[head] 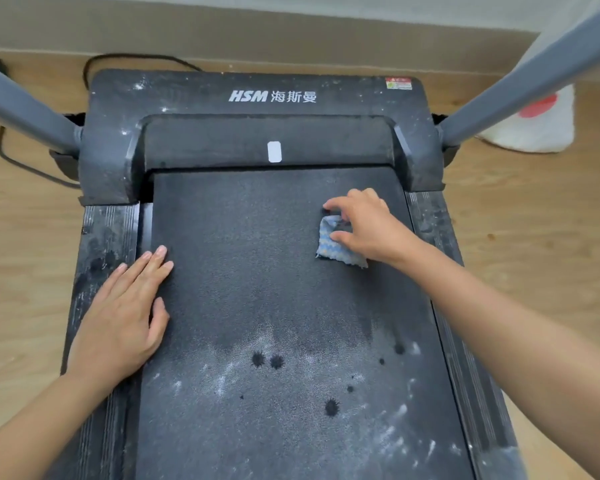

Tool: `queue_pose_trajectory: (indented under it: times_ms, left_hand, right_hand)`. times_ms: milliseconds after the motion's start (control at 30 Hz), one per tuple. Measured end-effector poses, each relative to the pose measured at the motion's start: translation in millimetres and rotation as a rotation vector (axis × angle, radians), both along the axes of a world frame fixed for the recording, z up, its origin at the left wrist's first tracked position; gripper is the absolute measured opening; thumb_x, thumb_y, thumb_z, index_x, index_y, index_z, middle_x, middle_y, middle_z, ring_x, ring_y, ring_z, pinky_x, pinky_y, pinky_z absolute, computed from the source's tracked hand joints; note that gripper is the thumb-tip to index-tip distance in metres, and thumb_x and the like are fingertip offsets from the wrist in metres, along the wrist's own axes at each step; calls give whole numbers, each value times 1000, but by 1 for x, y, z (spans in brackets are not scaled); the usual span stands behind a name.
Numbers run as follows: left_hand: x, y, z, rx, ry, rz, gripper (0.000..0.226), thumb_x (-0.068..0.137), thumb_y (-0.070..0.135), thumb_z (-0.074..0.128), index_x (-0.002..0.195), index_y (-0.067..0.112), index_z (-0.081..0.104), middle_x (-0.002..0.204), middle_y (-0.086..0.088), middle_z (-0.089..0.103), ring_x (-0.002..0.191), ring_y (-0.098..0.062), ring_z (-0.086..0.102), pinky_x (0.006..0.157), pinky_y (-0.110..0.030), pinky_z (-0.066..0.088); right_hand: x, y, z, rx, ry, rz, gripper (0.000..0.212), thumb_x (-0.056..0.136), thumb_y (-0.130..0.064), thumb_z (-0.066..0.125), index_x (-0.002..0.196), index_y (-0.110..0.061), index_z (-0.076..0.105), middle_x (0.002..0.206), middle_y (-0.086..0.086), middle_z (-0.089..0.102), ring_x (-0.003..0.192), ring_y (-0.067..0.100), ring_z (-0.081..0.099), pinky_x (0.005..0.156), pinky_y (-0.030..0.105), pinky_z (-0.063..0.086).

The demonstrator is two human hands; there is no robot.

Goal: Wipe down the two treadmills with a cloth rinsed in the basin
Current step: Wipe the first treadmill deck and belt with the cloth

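My right hand (364, 226) curls round the cloth (340, 252), which lies under my palm on the treadmill belt (274, 289). It looks soft, limp and light, best held bunched. My left hand (125, 313) presses flat.

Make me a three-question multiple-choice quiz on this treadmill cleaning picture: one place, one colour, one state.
1. Where is the cloth?
A. on the floor
B. on the motor cover
C. on the belt, far right part

2. What colour is the cloth?
A. blue and white
B. red
C. green

3. How is the left hand?
A. clenched in the air
B. flat, fingers straight, on the belt's left edge
C. gripping a cable

Answers: 1 C, the right hand holds it on the belt; 2 A, its pattern is blue and white; 3 B, its palm lies flat.
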State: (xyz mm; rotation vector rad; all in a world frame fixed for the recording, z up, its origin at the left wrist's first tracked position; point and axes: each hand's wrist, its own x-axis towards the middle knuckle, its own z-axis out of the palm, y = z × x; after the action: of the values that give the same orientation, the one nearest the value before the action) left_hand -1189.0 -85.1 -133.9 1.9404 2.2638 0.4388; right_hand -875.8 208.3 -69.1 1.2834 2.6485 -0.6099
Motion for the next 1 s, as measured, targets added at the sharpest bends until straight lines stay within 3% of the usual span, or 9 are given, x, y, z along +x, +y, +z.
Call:
queue_pose_trajectory:
  times_ms: [133,267,333,467,567,633,733,800,1000]
  left_hand:
    - [-2,1,-2,18,12,-19,60,97,26,35,152,7,52,169,-3,37,156,-24,37,127,-53,28]
    - [-4,2,-5,23,9,-27,59,98,25,36,151,6,53,168,-5,39,155,-27,39,128,-52,28]
    - [-5,0,-6,14,1,-33,59,98,26,35,152,7,52,169,-5,38,156,-26,37,128,-51,27]
    - [-10,-3,-8,-6,-83,-27,61,101,32,31,156,11,46,172,2,30,161,-17,24,131,-47,20]
    - [-5,-17,-2,-19,-141,7,59,103,33,34,159,13,41,174,3,25,162,-10,14,132,-46,18]
    - [2,-38,4,-8,-139,34,59,104,31,36,161,14,38,174,4,25,162,-9,14,132,-46,18]
    - [7,-73,6,-14,-91,115,61,105,33,35,163,13,36,174,2,25,163,-12,15,132,-47,17]
    - [9,-89,1,-32,-74,200,63,106,36,34,164,13,34,175,1,21,163,-15,13,131,-50,18]
    - [12,-95,-5,-22,-90,246,62,107,33,33,166,12,30,176,2,17,164,-15,10,130,-52,21]
  right_hand:
    - [20,3,24,8,130,-96,17,90,-33,79,96,-24,65,99,-4,49,90,18,59,81,38,49]
    - [49,13,50,354,354,-294,15,90,-20,73,91,-23,59,100,-4,51,80,18,56,69,38,49]
    - [54,4,43,417,300,-287,14,90,-16,70,94,-21,58,101,-1,53,86,23,57,65,40,49]
    - [59,-42,5,206,-27,-155,19,93,-26,65,109,-20,57,113,1,52,110,29,55,76,42,51]
    - [61,-61,-1,252,26,-217,25,93,-35,62,112,-20,58,114,-1,52,112,25,50,83,43,52]
    - [65,-60,-4,347,66,-237,35,97,-36,59,125,-14,59,130,4,53,124,28,48,98,47,49]
    - [67,-53,-24,259,-20,-181,75,106,-53,43,161,-6,28,172,13,16,160,28,13,128,49,23]
    - [56,-54,-42,163,-98,-178,97,101,-73,23,166,-5,2,175,12,-9,162,24,-12,132,48,5]
    - [-68,-94,-54,165,-42,-180,113,92,-86,17,165,-4,-5,174,17,-12,161,30,-13,131,49,-2]
